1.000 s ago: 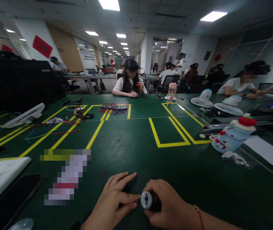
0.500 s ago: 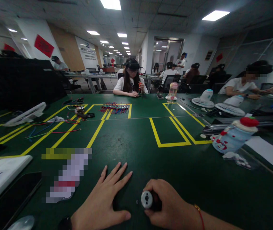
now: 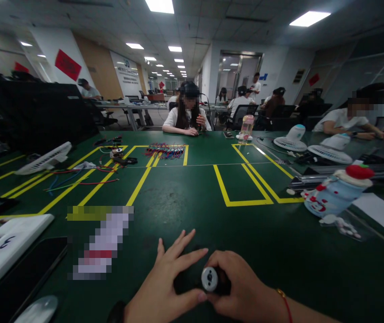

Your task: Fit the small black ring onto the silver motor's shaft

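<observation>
Within right hand (image 3: 241,280), silver-ended cylinder (image 3: 209,279).

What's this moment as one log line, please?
right hand: gripping silver-ended black cylinder; left hand: fingers spread beside it; below: dark-green flat table

The green table (image 3: 185,197), marked with yellow tape (image 3: 250,203), bears coloured wires (image 3: 165,151), a blue bottle (image 3: 335,196) and white fans (image 3: 331,151).

cylinder end (image 3: 209,279): metal-looking, smooth | tabletop (image 3: 181,188): smooth, faint sheen | white sheet (image 3: 383,217): matt, paper-like
</observation>
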`<state>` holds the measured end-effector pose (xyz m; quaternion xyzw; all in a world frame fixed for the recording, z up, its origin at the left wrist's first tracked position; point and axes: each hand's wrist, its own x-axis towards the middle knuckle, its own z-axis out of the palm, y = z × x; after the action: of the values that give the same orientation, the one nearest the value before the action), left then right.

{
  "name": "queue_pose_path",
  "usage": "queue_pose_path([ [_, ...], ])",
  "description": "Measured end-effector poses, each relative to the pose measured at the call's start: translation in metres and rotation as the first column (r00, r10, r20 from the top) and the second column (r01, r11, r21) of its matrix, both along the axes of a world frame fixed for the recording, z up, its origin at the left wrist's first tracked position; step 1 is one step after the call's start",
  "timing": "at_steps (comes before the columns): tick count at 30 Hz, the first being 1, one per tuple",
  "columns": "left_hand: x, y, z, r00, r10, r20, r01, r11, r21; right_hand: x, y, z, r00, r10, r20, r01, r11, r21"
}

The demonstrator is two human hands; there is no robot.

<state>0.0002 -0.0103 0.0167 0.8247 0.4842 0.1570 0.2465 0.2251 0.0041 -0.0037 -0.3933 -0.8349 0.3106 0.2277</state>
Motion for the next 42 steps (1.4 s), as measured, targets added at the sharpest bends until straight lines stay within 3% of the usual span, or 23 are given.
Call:
queue_pose_path([
  [4, 0.01, -0.002, -0.005, 0.996, -0.016, 0.091, 0.019, 0.999, -0.038, -0.001, 0.0, 0.001, 1.0, 0.008, 0.018, -0.008, 1.0, 0.011],
  [10, 0.013, -0.005, -0.012, 0.982, 0.038, 0.186, -0.039, 0.999, 0.005, 0.0, 0.001, -0.003, 1.0, 0.022, 0.002, -0.022, 0.999, 0.035],
  [17, 0.0, -0.001, -0.003, 0.981, -0.119, 0.155, 0.129, 0.99, -0.053, 0.001, 0.002, -0.002, 1.0, 0.03, -0.006, -0.03, 0.999, 0.027],
  [22, -0.002, 0.001, -0.008, 0.981, -0.134, 0.138, 0.14, 0.989, -0.034, 0.002, 0.002, -0.002, 1.0, 0.006, 0.005, -0.006, 1.0, 0.006],
  [26, -0.002, 0.002, -0.013, 0.965, -0.086, 0.247, 0.072, 0.995, 0.063, 0.002, 0.001, -0.002, 0.999, 0.023, -0.024, -0.023, 1.0, -0.015],
  [30, 0.002, 0.0, -0.006, 0.908, -0.041, 0.418, -0.057, 0.974, 0.218, 0.002, 0.001, 0.003, 1.0, 0.024, -0.017, -0.025, 0.999, -0.033],
  [35, 0.012, -0.006, -0.001, 0.934, -0.235, 0.27, 0.16, 0.948, 0.274, 0.001, 0.002, 0.005, 0.999, 0.032, -0.003, -0.032, 0.999, -0.031],
  [42, 0.018, -0.008, 0.004, 0.958, -0.23, 0.169, 0.162, 0.926, 0.341, 0.001, 0.001, 0.001, 0.999, 0.038, -0.022, -0.038, 0.999, -0.022],
])
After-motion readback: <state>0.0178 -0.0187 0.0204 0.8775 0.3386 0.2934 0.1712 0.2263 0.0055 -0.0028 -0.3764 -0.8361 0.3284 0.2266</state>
